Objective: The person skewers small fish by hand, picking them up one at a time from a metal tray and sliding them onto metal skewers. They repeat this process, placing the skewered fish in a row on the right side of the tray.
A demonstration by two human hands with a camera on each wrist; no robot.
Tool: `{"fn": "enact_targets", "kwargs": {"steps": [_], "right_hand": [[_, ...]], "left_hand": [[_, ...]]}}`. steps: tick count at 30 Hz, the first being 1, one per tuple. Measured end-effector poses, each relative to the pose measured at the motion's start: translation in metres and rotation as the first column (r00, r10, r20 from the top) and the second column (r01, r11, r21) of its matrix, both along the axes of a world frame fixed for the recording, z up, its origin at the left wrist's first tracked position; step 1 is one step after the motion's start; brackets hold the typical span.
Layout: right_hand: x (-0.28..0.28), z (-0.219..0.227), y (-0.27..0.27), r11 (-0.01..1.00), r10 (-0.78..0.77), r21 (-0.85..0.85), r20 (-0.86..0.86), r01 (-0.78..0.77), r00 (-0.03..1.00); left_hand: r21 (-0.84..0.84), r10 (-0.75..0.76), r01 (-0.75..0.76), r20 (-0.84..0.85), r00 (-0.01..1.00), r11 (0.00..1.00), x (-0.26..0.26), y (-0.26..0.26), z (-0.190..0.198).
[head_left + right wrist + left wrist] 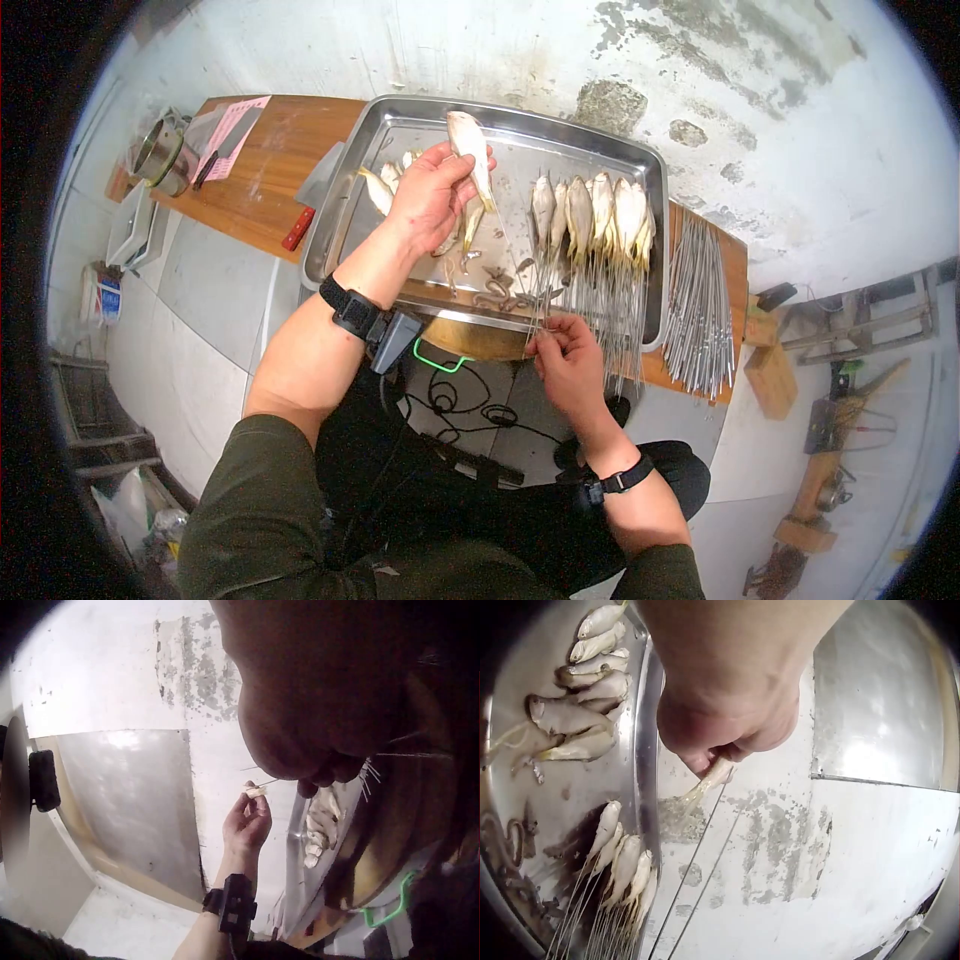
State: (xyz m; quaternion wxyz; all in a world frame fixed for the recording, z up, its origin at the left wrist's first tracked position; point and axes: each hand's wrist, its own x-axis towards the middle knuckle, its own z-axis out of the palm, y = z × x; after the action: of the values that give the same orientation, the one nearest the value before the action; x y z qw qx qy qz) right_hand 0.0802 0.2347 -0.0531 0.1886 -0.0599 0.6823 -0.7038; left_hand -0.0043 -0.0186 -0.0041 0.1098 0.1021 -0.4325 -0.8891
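My left hand (432, 197) grips a pale fish (466, 135) above the metal tray (350, 190). In the left wrist view the fish's yellowish tail (705, 787) shows below that hand (727, 724), and two thin metal skewers (692, 876) run down from it. At the tray's near edge, my right hand (570, 360) pinches the lower part of the thin skewers. Several skewered fish (604, 212) lie side by side in the tray's right part. Loose fish (377, 190) lie at its left, partly behind my left arm. The right wrist view shows my right hand (330, 697) dark and close.
Bare skewers (700, 310) lie on the wooden board right of the tray. A red-handled knife (297, 229) sits at the tray's left, another knife (232, 137) on pink paper farther left beside a metal pot (166, 156). Dark scraps (495, 290) lie near the tray's front edge.
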Motion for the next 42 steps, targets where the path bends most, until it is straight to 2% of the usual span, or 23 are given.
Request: {"fn": "enact_targets", "kwargs": {"steps": [5,8,13,15,17,27,30,37,42], "right_hand": [[0.0,-0.003,0.002,0.996,0.026,0.086,-0.023,-0.024,0.999],[0.001,0.001,0.0,0.999,0.0,0.051,0.007,0.0,1.0],[0.0,0.001,0.003,0.996,-0.002,0.086,0.06,-0.004,0.998],[0.0,0.0,0.003,0.995,0.002,0.096,0.062,-0.008,0.998],[0.0,-0.001,0.004,0.992,0.016,0.124,0.02,-0.019,1.0],[0.002,0.005,0.004,0.986,0.001,0.165,0.044,-0.008,0.999],[0.002,0.001,0.004,0.989,-0.002,0.146,-0.001,0.002,1.0],[0.003,0.004,0.001,0.974,-0.006,0.227,-0.069,0.022,0.998],[0.003,0.005,0.002,0.969,0.004,0.247,-0.055,0.009,0.998]], "left_hand": [[0.001,0.015,-0.015,-0.026,1.0,1.0,-0.001,-0.003,0.001],[0.004,0.027,-0.027,-0.02,0.999,1.0,-0.001,-0.004,0.003],[0.006,0.041,-0.041,-0.008,0.999,0.999,0.0,-0.005,0.005],[-0.05,0.028,-0.029,-0.003,1.0,0.998,0.0,-0.006,0.006],[-0.047,0.032,-0.032,-0.009,0.999,0.998,0.0,-0.006,0.004],[-0.074,0.071,-0.07,0.004,0.997,0.995,-0.001,-0.001,0.005],[-0.073,0.067,-0.066,0.008,0.998,0.995,-0.002,-0.002,0.004],[-0.037,0.073,-0.073,0.0,0.997,0.997,-0.003,-0.004,0.002],[-0.095,0.072,-0.07,0.022,0.997,0.993,-0.002,-0.002,0.004]]}}
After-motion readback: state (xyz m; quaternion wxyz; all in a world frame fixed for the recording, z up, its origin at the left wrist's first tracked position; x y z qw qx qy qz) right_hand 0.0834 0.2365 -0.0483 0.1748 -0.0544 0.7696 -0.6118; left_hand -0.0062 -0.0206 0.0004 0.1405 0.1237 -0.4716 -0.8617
